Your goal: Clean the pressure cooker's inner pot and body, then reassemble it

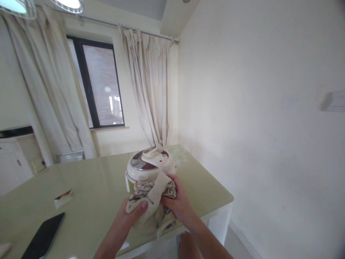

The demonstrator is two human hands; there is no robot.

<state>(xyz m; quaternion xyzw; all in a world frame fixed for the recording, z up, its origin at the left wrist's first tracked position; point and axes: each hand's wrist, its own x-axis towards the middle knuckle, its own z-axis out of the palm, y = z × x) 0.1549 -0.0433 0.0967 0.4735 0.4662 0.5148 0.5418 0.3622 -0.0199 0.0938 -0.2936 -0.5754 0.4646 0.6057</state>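
A bunched, patterned cloth [155, 196], cream with grey-brown figures, is gripped between both hands above the near edge of the table. My left hand [134, 210] is closed on its left side, thumb lying on top. My right hand [176, 198] is wrapped round the right side, with part of the fingers hidden in the folds. Loose ends of the cloth hang below. Right behind it stands a white rice cooker [151, 163] with a shiny lid panel, its lower front covered by the cloth and hands.
The pale green glossy table [102, 187] reaches its right corner near the white wall [258, 126]. On its left lie a dark tablet or phone [44, 235] and a small thin brown object [63, 194]. Curtains [151, 82] and a window [101, 82] are behind.
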